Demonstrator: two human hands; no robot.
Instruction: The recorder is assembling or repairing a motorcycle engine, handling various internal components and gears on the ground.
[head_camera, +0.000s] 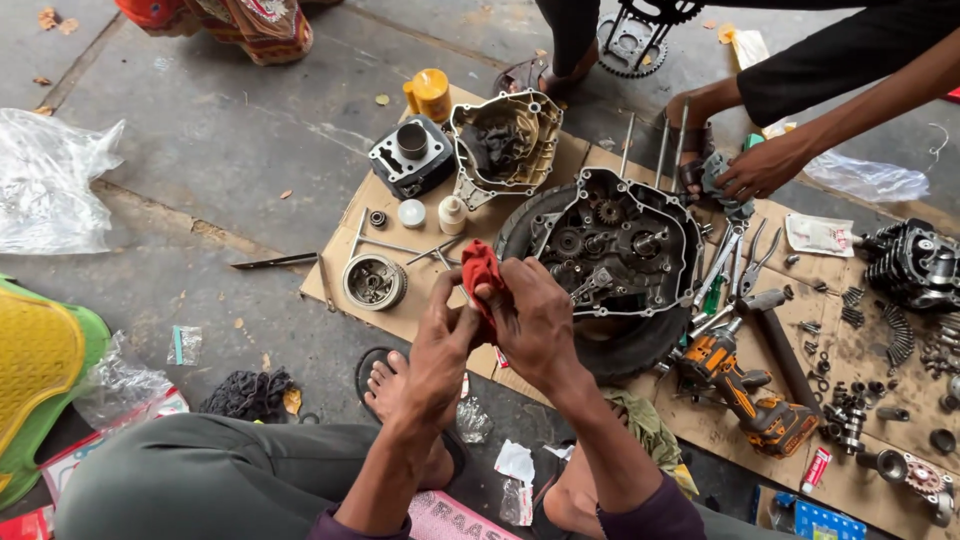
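A red rag is bunched between both my hands, just above my knees. My left hand grips its lower part, and my right hand closes over it from the right. Whatever may be wrapped inside the rag is hidden. Right behind my hands an open engine crankcase with gears rests on a black tyre lying flat on cardboard.
On the cardboard lie an engine cover, a cylinder block, a round rotor, an orange power tool, wrenches, bolts and springs. Another person's hand reaches in at right. A plastic bag lies at left.
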